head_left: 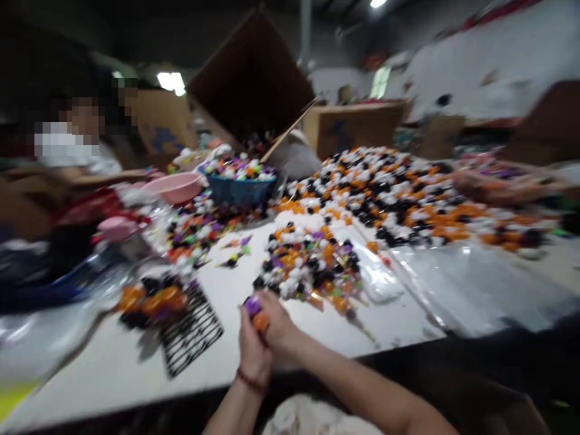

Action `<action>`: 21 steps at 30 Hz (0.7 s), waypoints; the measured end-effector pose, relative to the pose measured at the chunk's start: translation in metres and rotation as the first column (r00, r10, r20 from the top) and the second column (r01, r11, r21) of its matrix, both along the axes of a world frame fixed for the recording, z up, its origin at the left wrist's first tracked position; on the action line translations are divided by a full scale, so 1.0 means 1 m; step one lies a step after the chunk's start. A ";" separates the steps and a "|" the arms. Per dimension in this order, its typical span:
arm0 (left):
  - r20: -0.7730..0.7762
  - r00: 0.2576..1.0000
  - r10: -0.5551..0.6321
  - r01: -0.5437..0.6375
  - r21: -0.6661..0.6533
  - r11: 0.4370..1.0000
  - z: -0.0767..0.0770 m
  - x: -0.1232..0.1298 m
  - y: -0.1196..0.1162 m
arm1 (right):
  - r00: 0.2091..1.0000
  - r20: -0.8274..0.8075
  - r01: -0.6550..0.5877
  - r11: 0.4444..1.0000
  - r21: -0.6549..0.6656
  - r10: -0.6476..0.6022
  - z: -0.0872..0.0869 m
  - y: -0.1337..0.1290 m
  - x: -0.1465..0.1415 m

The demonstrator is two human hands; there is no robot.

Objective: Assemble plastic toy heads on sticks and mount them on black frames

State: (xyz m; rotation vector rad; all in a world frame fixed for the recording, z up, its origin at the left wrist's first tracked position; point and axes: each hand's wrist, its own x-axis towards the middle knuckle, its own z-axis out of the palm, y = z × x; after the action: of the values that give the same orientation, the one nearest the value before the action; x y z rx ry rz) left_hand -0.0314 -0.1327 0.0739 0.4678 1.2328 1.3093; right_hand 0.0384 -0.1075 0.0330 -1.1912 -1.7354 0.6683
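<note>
My left hand [254, 347], with a dark red bead bracelet at its wrist, is closed around small round plastic pieces, a purple piece [252, 306] and an orange piece [261, 322]. Pressed against it from the right, my right hand [278, 320] is curled over the same pieces; its fingertips are partly hidden and blurred. Just beyond both hands lies a pile of mixed small pieces [294, 266] in white, black, orange and purple. To their left is a black grid rack [193, 338] with orange and black pieces [156, 299] at its far end.
A large heap of orange, black and white pieces [385, 193] covers the back right. Clear plastic bags [466, 284] lie in front of it. A blue basin [240, 189] full of pieces, a pink basin [174, 187] and a tilted cardboard box [254, 78] stand behind. Another person [77, 148] sits far left.
</note>
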 end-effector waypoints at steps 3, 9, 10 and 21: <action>0.313 0.939 0.141 -0.119 -0.089 0.989 -0.018 0.001 0.001 | 0.994 -0.095 0.053 0.999 0.007 -0.053 0.005 -0.010 -0.002; 0.392 0.919 0.041 -0.044 -0.003 0.999 -0.022 -0.012 -0.007 | 0.995 -0.103 -0.018 0.997 -0.074 0.010 0.045 -0.024 0.044; 0.400 0.917 -0.004 -0.004 0.021 1.000 -0.022 -0.016 -0.009 | 0.996 -0.086 -0.005 0.993 -0.115 -0.005 0.047 -0.029 0.051; 0.201 0.937 -0.286 0.248 0.196 0.949 -0.031 -0.026 -0.017 | 0.986 -0.134 0.092 0.992 -0.092 -0.104 0.032 -0.064 0.080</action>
State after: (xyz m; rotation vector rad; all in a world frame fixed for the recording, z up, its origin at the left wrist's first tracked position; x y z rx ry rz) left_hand -0.0576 -0.1501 0.0426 0.5680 0.8391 1.1986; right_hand 0.1185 -0.1711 0.0654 -1.2504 -1.5364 0.7540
